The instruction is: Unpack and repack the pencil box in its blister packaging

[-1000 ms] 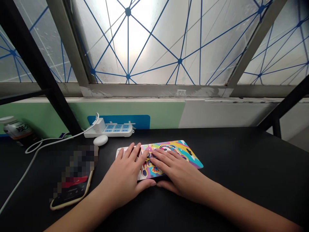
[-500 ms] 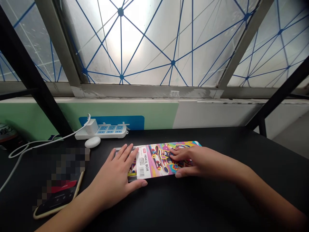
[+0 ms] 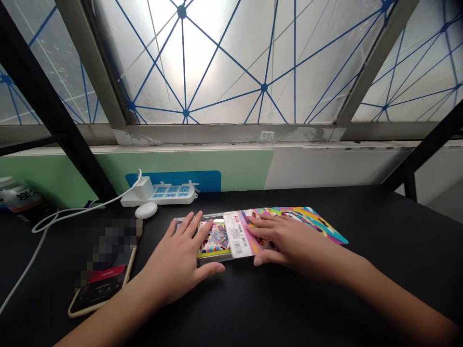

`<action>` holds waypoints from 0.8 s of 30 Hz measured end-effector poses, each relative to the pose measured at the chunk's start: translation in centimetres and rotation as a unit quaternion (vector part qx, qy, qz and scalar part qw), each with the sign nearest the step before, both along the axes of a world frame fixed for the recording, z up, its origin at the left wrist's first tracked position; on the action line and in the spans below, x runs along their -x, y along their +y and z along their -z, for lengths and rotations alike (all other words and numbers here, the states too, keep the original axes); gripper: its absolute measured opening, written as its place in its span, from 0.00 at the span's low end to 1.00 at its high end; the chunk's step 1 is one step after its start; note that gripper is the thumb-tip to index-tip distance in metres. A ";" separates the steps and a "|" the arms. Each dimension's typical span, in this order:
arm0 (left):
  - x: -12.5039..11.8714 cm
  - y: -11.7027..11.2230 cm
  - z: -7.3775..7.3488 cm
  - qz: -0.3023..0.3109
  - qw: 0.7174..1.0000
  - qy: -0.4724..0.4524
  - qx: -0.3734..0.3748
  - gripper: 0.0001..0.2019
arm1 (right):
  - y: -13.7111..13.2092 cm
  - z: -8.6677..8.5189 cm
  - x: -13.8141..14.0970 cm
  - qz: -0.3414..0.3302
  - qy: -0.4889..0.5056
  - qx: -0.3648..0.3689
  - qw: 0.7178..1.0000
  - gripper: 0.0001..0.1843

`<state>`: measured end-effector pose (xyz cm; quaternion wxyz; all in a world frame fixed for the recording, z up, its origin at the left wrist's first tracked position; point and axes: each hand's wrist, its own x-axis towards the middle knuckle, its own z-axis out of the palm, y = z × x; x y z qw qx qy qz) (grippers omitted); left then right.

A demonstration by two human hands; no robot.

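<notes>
A pencil box lies lengthwise on the black desk. Its colourful printed cover (image 3: 318, 226), with a white label reading PENCIL BOX, sits shifted to the right. The clear-edged tray (image 3: 219, 238) with a bright patterned inside is partly uncovered on the left. My left hand (image 3: 181, 260) rests over the tray's left end, fingers spread and thumb along the near side. On the cover, my right hand (image 3: 280, 238) lies flat with its fingers stretched out, just right of the label. Both hands hide part of the box.
A phone (image 3: 97, 289) in a pale case lies left of my left forearm, its screen partly pixelated. Behind it are a white oval object (image 3: 146, 210), a power strip (image 3: 173, 193) with a plugged-in white cable (image 3: 90, 210), and a dark bottle (image 3: 23, 197). Black frame bars slant at both sides.
The printed cover has slid to the right under my right hand, uncovering more of the tray. My left hand stays on the left end. The view has shifted slightly.
</notes>
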<state>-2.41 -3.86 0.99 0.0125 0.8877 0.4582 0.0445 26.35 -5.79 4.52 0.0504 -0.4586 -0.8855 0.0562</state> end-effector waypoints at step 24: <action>1.8 1.1 -1.7 -0.056 0.997 0.005 0.046 0.43 | 2.3 3.0 -1.9 0.033 -0.026 -0.028 0.999 0.40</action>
